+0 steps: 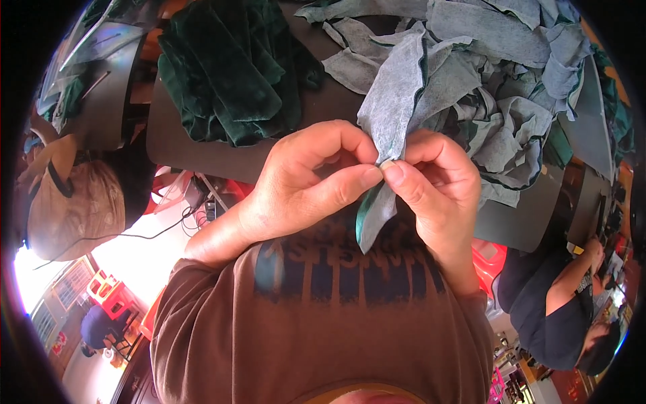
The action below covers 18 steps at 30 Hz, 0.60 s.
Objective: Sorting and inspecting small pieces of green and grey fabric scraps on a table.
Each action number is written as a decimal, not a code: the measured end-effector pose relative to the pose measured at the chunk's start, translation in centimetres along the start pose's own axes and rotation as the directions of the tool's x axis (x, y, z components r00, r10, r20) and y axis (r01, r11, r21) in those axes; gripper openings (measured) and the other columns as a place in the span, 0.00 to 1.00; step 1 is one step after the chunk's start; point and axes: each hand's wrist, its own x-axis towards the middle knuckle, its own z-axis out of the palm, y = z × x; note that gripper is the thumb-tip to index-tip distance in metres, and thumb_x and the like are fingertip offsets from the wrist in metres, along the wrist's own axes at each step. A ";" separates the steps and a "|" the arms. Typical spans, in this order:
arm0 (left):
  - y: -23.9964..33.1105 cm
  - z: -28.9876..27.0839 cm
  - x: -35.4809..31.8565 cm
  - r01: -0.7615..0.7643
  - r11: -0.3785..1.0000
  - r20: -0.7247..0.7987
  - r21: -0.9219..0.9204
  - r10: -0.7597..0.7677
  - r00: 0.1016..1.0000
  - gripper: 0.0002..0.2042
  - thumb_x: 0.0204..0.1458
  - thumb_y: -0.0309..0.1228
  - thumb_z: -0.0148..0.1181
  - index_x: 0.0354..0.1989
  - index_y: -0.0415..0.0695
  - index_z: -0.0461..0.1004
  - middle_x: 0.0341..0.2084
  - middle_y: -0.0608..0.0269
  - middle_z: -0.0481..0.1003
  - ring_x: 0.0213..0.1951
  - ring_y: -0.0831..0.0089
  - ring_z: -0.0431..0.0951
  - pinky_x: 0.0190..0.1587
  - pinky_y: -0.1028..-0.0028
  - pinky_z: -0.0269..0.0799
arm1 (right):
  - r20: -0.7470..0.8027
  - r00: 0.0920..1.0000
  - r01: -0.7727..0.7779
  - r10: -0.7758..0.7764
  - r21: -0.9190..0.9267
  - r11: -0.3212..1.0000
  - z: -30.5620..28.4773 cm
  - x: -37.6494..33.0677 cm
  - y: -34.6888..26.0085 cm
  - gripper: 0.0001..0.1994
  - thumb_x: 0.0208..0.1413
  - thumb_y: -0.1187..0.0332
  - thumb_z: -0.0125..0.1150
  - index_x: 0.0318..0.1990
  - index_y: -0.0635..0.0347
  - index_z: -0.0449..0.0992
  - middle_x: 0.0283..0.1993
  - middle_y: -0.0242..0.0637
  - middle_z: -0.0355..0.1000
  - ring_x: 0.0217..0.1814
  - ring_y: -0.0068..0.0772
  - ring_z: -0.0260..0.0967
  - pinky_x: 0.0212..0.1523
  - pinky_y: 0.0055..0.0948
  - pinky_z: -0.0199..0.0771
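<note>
Left hand (289, 178) and right hand (441, 182), fingers (340, 190) closed, pinch a grey strip (393, 94) hanging toward six o'clock; edges best kept flush.

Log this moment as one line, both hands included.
left hand: pinching grey fabric strip | right hand: pinching same grey fabric strip | ahead left: green plush pile | ahead right: grey fabric pile

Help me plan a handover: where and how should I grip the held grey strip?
Probably pinch the grey strip by its broad upper part, coming from the far side: that part extends away from the wearer, fingers-free, while the left hand and right hand pinch where it narrows.
</note>
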 end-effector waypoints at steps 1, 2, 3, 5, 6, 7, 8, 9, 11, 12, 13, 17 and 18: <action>-0.2 -0.1 0.1 -0.029 0.999 0.019 0.033 0.028 0.999 0.06 0.52 0.25 0.57 0.36 0.38 0.68 0.27 0.71 0.69 0.29 0.88 0.66 0.30 0.85 0.64 | 0.000 1.000 -0.001 0.001 0.000 1.000 0.0 0.1 0.0 0.04 0.52 0.77 0.59 0.28 0.62 0.70 0.27 0.26 0.68 0.28 0.11 0.60 0.30 0.13 0.60; -0.4 -0.2 0.1 -0.058 0.996 0.038 0.066 0.055 0.998 0.06 0.52 0.25 0.57 0.36 0.38 0.68 0.26 0.71 0.69 0.29 0.88 0.66 0.30 0.85 0.64 | 0.010 1.000 -0.001 0.000 0.068 0.998 0.1 0.1 0.1 0.04 0.51 0.77 0.60 0.28 0.62 0.70 0.28 0.26 0.68 0.28 0.10 0.60 0.29 0.12 0.59; -0.4 -0.2 0.0 -0.057 0.996 0.037 0.066 0.054 0.998 0.06 0.52 0.25 0.57 0.36 0.38 0.68 0.26 0.71 0.69 0.29 0.88 0.66 0.30 0.85 0.64 | 0.020 1.000 -0.002 -0.001 0.135 0.991 0.2 0.2 0.1 0.04 0.51 0.77 0.61 0.28 0.62 0.70 0.28 0.25 0.69 0.28 0.10 0.60 0.29 0.11 0.59; -0.4 -0.1 0.1 0.039 0.996 0.046 -0.082 -0.035 0.998 0.04 0.51 0.24 0.56 0.34 0.40 0.68 0.26 0.72 0.68 0.28 0.88 0.66 0.29 0.85 0.64 | 0.029 0.999 -0.049 0.045 0.148 0.988 0.1 0.0 0.0 0.05 0.50 0.76 0.61 0.28 0.62 0.71 0.28 0.25 0.69 0.28 0.10 0.60 0.29 0.12 0.60; -0.5 -0.1 0.1 0.039 0.996 0.045 -0.082 -0.035 0.998 0.04 0.51 0.24 0.56 0.34 0.40 0.68 0.26 0.72 0.68 0.28 0.88 0.66 0.29 0.85 0.64 | 0.038 0.995 -0.094 0.089 0.159 0.983 0.1 -0.1 -0.1 0.05 0.50 0.76 0.62 0.28 0.61 0.71 0.28 0.25 0.69 0.28 0.10 0.61 0.29 0.12 0.60; -0.6 0.0 0.0 0.044 0.988 0.028 -0.147 -0.041 0.999 0.04 0.51 0.23 0.56 0.33 0.40 0.68 0.25 0.73 0.68 0.27 0.88 0.66 0.29 0.85 0.63 | 0.039 0.995 -0.095 0.090 0.160 0.983 0.0 -0.1 -0.3 0.05 0.50 0.76 0.62 0.28 0.61 0.71 0.28 0.25 0.69 0.28 0.10 0.61 0.29 0.12 0.60; -0.6 0.1 0.1 0.049 0.976 0.014 -0.212 -0.047 0.999 0.03 0.51 0.23 0.56 0.32 0.41 0.68 0.25 0.73 0.68 0.27 0.88 0.66 0.28 0.85 0.62 | 0.053 0.988 -0.150 0.143 0.181 0.972 -0.1 -0.2 -0.5 0.05 0.49 0.76 0.63 0.28 0.61 0.71 0.28 0.25 0.69 0.28 0.10 0.61 0.29 0.12 0.60; -0.6 0.0 0.1 0.050 0.976 0.014 -0.212 -0.048 0.999 0.03 0.51 0.23 0.56 0.32 0.41 0.68 0.25 0.73 0.68 0.27 0.88 0.66 0.28 0.85 0.62 | 0.069 0.978 -0.205 0.195 0.202 0.958 -0.2 -0.2 -0.7 0.05 0.49 0.76 0.63 0.28 0.61 0.71 0.27 0.25 0.69 0.28 0.10 0.61 0.29 0.12 0.60; -0.5 -0.3 0.3 0.079 0.949 0.036 -0.304 -0.071 0.997 0.04 0.50 0.22 0.55 0.32 0.42 0.68 0.24 0.74 0.67 0.26 0.88 0.66 0.27 0.85 0.61 | 0.092 0.973 -0.226 0.210 0.254 0.940 -0.4 -0.2 -0.7 0.05 0.49 0.76 0.63 0.27 0.61 0.71 0.27 0.25 0.68 0.28 0.10 0.61 0.29 0.12 0.60; -0.7 -0.2 0.4 0.080 0.949 0.036 -0.304 -0.072 0.997 0.04 0.50 0.22 0.55 0.32 0.42 0.68 0.24 0.74 0.67 0.26 0.88 0.66 0.27 0.85 0.61 | 0.116 0.968 -0.248 0.223 0.304 0.920 -0.5 -0.2 -0.6 0.06 0.48 0.76 0.63 0.27 0.61 0.71 0.27 0.25 0.68 0.27 0.10 0.60 0.29 0.11 0.60; -0.9 -0.1 0.4 0.073 0.939 0.018 -0.337 -0.071 0.997 0.03 0.50 0.21 0.54 0.32 0.42 0.68 0.24 0.74 0.67 0.26 0.88 0.65 0.27 0.85 0.61 | 0.115 0.968 -0.248 0.223 0.304 0.920 -0.6 -0.3 -0.6 0.06 0.48 0.76 0.63 0.27 0.61 0.71 0.27 0.25 0.68 0.27 0.10 0.60 0.29 0.11 0.60; -1.4 0.0 0.6 0.090 0.895 -0.018 -0.436 -0.108 0.994 0.03 0.50 0.21 0.53 0.31 0.42 0.66 0.25 0.73 0.67 0.27 0.87 0.64 0.28 0.85 0.61 | 0.052 0.989 -0.150 0.141 0.273 0.950 -0.4 -0.4 -0.2 0.06 0.48 0.75 0.64 0.27 0.61 0.71 0.27 0.24 0.68 0.26 0.10 0.60 0.28 0.11 0.59; -1.5 0.3 0.6 0.089 0.895 -0.019 -0.437 -0.108 0.994 0.03 0.50 0.21 0.53 0.31 0.42 0.66 0.25 0.73 0.67 0.27 0.87 0.64 0.28 0.85 0.61 | 0.023 0.993 -0.117 0.114 0.254 0.960 -0.3 -0.4 -0.1 0.06 0.48 0.75 0.64 0.27 0.61 0.70 0.27 0.24 0.67 0.26 0.10 0.59 0.27 0.10 0.58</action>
